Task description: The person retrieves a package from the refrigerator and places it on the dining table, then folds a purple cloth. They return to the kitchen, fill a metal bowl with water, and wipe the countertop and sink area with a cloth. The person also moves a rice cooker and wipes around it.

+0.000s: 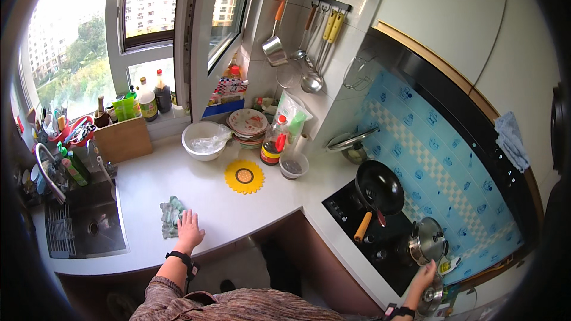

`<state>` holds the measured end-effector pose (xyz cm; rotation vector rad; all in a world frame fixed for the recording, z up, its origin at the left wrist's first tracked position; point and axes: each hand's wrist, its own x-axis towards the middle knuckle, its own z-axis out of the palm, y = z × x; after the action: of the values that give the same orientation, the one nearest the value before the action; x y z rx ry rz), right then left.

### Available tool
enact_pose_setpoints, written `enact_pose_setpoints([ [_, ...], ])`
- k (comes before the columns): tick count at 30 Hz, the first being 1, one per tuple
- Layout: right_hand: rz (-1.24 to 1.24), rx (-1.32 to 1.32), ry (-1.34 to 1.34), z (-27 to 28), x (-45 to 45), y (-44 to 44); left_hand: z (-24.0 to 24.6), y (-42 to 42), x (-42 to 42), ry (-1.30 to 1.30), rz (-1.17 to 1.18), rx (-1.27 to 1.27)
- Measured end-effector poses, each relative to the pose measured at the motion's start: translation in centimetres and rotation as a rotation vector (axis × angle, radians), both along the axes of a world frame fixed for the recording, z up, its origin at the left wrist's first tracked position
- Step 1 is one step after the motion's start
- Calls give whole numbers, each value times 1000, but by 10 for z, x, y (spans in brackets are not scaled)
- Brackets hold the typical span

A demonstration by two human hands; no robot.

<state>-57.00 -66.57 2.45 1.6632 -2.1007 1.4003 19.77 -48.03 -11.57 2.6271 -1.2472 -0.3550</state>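
My left hand (190, 230) lies with fingers spread over the right edge of a grey-green cleaning cloth (170, 219) on the white countertop (147, 183). At the lower right, my right hand (424, 275) is beside a steel pot with a glass lid (428, 240) on the black gas stove (392, 254); whether its fingers hold anything is unclear. Another round metal lid (430, 294) is close to that hand. A black wok (380, 187) with a wooden handle stands on the stove. A yellow sunflower mat (244, 177) lies on the counter.
The sink (91, 227) is at the left, with a wooden board (122, 140) behind it. A white bowl (203, 140), stacked plates (248, 122), a sauce bottle (273, 145) and a plastic tub (294, 165) stand at the back. The counter's front edge turns a corner before me.
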Motion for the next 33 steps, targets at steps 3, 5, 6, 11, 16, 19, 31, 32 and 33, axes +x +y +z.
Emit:
enact_pose_setpoints([
  [3, 388, 122, -294, 41, 136, -50, -2, -7, 30, 50, 105, 27],
  [5, 628, 249, -349, 67, 225, -84, -9, -6, 38, 102, 177, 15],
  [6, 761, 285, -375, 78, 268, -100, -13, -4, 40, 75, 160, 6],
  [11, 1152, 296, -186, 129, 465, -208, -30, -7, 36, -5, 159, 2],
  [16, 1491, 199, -499, 177, 651, -347, -22, -12, 43, 59, 172, 9],
  [19, 1420, 113, -602, 216, 745, -425, -18, -16, 40, 91, 216, 25],
  [31, 1191, 273, -710, 268, 823, -530, -15, -31, 33, 156, 373, 4],
  [32, 1321, 337, -695, 268, 820, -535, -15, -30, 33, 171, 379, -2],
  [33, 1411, 399, -696, 268, 819, -540, -15, -31, 33, 173, 386, 3],
])
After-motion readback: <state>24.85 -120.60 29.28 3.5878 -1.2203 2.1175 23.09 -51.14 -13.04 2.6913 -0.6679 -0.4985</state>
